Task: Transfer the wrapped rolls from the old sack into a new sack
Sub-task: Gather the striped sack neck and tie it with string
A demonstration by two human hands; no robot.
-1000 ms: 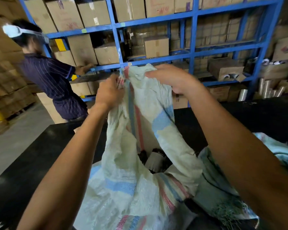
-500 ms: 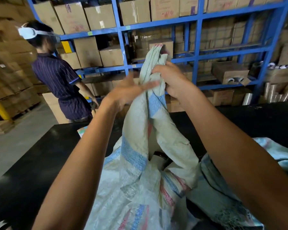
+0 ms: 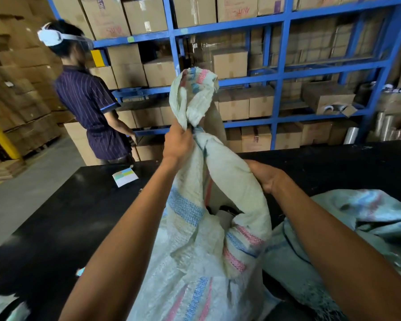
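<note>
Woven plastic sack (image 3: 195,239), pale green-white with blue and pink stripes, neck bunched and twisted tight in left hand (image 3: 178,142); fingers curled hard round the gathered fabric, clenched grasp, loose top of the mouth flopping up above the fist. Right hand (image 3: 265,176) lower and to the right, fingers wrapped over a fold of the same sack's rim, gripping it, thumb side toward camera. Between the two hands the sack mouth gapes a little; inside, a dark opening with one pale wrapped roll (image 3: 222,216) partly visible, rest hidden by fabric. Sack body stands in the near centre on black table (image 3: 56,228), both forearms reaching in from the near edge. Second sack (image 3: 368,228), teal-blue and crumpled, lies on the table just right of the first, touching it, under the right forearm; cannot tell which one is old or new. Small pale card (image 3: 125,177) with coloured blocks lies flat on the far left of the table, well apart from the sacks. Beyond the table on the left, another person (image 3: 90,105) in a dark striped shirt with a white headset strap, back mostly to camera, facing blue metal shelving (image 3: 280,72) loaded with cardboard boxes (image 3: 229,62). Shiny film rolls (image 3: 387,126) stand on the floor far right. Stacked cartons far left, yellow post beside them
</note>
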